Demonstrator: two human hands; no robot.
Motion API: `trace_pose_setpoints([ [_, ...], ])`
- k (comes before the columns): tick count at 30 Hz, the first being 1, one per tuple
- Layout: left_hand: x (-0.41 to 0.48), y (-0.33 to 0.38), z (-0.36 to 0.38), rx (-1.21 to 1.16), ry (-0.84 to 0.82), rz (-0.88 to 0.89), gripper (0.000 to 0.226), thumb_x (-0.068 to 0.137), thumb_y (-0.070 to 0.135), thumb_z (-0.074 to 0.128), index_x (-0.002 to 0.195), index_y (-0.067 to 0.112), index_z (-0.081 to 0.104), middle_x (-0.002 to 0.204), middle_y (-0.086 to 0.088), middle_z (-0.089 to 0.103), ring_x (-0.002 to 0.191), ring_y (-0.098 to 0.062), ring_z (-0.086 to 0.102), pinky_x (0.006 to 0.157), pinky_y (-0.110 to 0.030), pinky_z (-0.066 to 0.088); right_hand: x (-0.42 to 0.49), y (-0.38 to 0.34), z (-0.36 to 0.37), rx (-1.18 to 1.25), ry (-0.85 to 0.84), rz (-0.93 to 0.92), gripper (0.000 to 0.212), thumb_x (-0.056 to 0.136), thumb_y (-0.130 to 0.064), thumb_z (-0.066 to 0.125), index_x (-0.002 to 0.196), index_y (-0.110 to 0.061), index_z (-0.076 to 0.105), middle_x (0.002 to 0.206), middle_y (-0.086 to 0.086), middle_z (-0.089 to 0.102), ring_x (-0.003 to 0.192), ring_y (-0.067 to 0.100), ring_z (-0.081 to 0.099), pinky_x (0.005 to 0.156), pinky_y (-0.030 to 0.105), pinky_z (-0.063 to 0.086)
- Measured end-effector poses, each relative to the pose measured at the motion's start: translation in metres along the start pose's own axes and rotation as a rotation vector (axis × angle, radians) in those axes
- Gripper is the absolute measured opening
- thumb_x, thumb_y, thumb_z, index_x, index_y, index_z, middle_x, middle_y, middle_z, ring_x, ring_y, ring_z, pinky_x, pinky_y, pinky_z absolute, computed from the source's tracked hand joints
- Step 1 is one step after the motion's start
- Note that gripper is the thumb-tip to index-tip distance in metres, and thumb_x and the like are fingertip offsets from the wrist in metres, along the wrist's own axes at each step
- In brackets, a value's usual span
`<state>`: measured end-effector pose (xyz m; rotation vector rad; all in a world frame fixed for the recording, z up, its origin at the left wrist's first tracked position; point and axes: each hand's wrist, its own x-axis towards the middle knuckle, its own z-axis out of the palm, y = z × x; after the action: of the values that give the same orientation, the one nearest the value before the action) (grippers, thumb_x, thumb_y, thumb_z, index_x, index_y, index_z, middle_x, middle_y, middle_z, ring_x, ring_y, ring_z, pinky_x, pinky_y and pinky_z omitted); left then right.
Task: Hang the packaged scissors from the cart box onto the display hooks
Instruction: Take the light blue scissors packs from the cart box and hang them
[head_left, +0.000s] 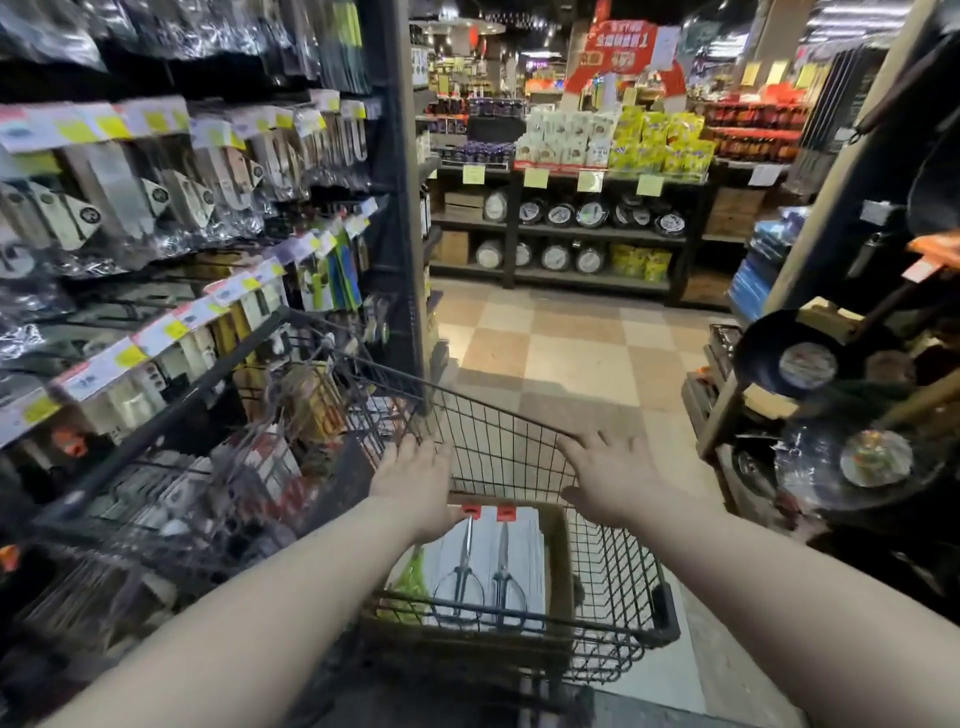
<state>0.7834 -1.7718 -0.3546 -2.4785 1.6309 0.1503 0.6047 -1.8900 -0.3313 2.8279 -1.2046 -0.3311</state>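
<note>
The packaged scissors (488, 566) lie flat in the box (560, 561) in the cart (511, 441). Their long axis runs away from the person, with the red hang tabs at the far end. The left hand (415, 483) hovers just above those tabs, nearer than the right hand (608, 478). Both hands hold nothing, fingers (442, 453) spread, and the packs sit below and behind the fingertips.

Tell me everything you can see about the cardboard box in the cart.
The cardboard box is brown, open-topped, sitting in the near end of the wire cart. It holds packaged scissors lying flat: two silver pairs on white cards with red tabs, side by side, a green package at their left. The left hand is over its far edge; contact cannot be told.
</note>
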Motion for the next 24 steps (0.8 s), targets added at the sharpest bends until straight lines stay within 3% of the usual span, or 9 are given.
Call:
trace_pose_setpoints([
  [8, 0.079, -0.043, 0.042, 0.038, -0.09, 0.076, 0.091, 0.09, 0.057, 0.049, 0.154, 0.011, 0.005, 0.161, -0.012, 0.015, 0.149, -0.032, 0.01, 0.12, -0.046, 0.01, 0.075, -0.02, 0.043, 0.055, -0.152, 0.034, 0.064, 0.09, -0.032, 0.048, 0.147, -0.023, 0.023, 0.152, 0.01, 0.03, 0.142, 0.033, 0.021, 0.114, 0.055, 0.018],
  [15, 0.13, -0.038, 0.087, 0.016, -0.239, 0.076, 0.091, 0.089, 0.055, 0.051, 0.155, 0.011, 0.005, 0.161, -0.011, 0.014, 0.149, -0.031, 0.011, 0.121, -0.045, 0.009, 0.124, -0.01, 0.088, 0.111, -0.257, 0.063, 0.056, 0.09, -0.036, 0.047, 0.142, -0.021, 0.032, 0.146, 0.008, 0.039, 0.138, 0.032, 0.028, 0.111, 0.054, 0.023],
  [21, 0.167, -0.03, 0.125, -0.006, -0.388, 0.022, 0.091, 0.087, 0.056, 0.051, 0.154, 0.013, 0.008, 0.161, -0.01, 0.017, 0.148, -0.032, 0.012, 0.12, -0.047, 0.01, 0.173, 0.005, 0.142, 0.149, -0.414, 0.02, 0.065, 0.09, -0.042, 0.051, 0.146, -0.023, 0.024, 0.151, 0.008, 0.031, 0.141, 0.031, 0.024, 0.113, 0.054, 0.021],
  [24, 0.185, -0.026, 0.148, -0.027, -0.49, -0.002, 0.091, 0.09, 0.055, 0.05, 0.155, 0.015, 0.002, 0.163, -0.009, 0.009, 0.15, -0.031, 0.008, 0.12, -0.048, 0.009, 0.194, 0.01, 0.168, 0.174, -0.508, 0.007, 0.063, 0.092, -0.041, 0.048, 0.146, -0.022, 0.024, 0.15, 0.009, 0.033, 0.141, 0.031, 0.023, 0.113, 0.052, 0.019],
])
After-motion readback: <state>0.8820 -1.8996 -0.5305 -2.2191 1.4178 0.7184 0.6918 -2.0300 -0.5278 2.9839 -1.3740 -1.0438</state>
